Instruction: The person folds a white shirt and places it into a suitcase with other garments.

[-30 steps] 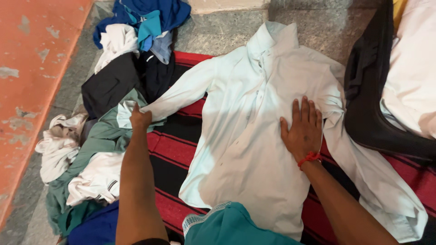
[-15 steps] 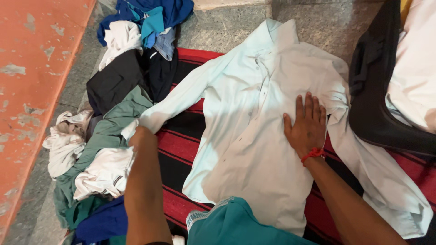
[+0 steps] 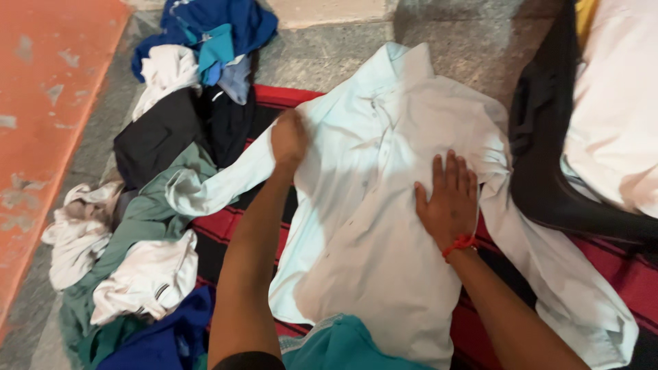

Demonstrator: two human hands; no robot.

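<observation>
Pale white long-sleeved shirt [image 3: 384, 226] lies face up, spread across a red-and-black striped blanket [image 3: 236, 226] on the stone floor [image 3: 329, 51], collar pointing toward 12 o'clock. Right hand [image 3: 449, 202] rests flat on the shirt's chest, fingers together and extended, palm down, a red thread band at the wrist; the shirt body runs out from under it toward 6 and 9 o'clock. Left hand [image 3: 289, 139] sits at the shirt's shoulder-sleeve seam, at about 10 o'clock from the right hand, fingers curled down onto the cloth; whether it pinches the fabric or only presses, cannot tell. The sleeve trails from that hand toward 8 o'clock, its cuff reaching a heap of mixed clothes [image 3: 147, 205] in green, white, black and blue. A dark plastic chair [image 3: 548, 157] stands at 3 o'clock, just beside the shirt's other sleeve.
</observation>
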